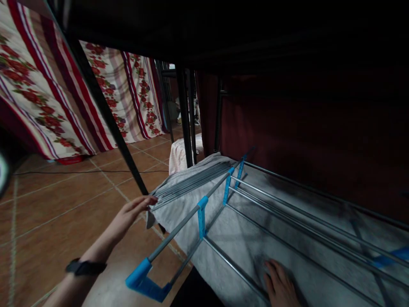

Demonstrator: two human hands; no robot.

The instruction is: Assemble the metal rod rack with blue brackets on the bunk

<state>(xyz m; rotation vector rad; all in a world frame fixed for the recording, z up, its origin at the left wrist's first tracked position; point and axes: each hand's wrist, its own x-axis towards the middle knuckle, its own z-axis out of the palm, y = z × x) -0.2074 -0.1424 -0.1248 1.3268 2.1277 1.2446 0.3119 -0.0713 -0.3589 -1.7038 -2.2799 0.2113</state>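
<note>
My left hand, with a dark band on the wrist, reaches out with its fingers extended. Its fingertips are at the near ends of a bundle of thin grey metal rods; whether they touch is hard to tell. Low in the picture, my right hand lies on the grey cloth with its fingers stretched out, close to a metal tube. Between my hands stands a frame of grey tubes joined by blue plastic connectors. A blue corner piece ends the frame at the near left.
Black metal posts and a dark panel overhead enclose this space. A dark red curtain hangs behind. To the left are a tiled floor with a thin black cable and a flowered, striped curtain. Pale fabric lies beyond the posts.
</note>
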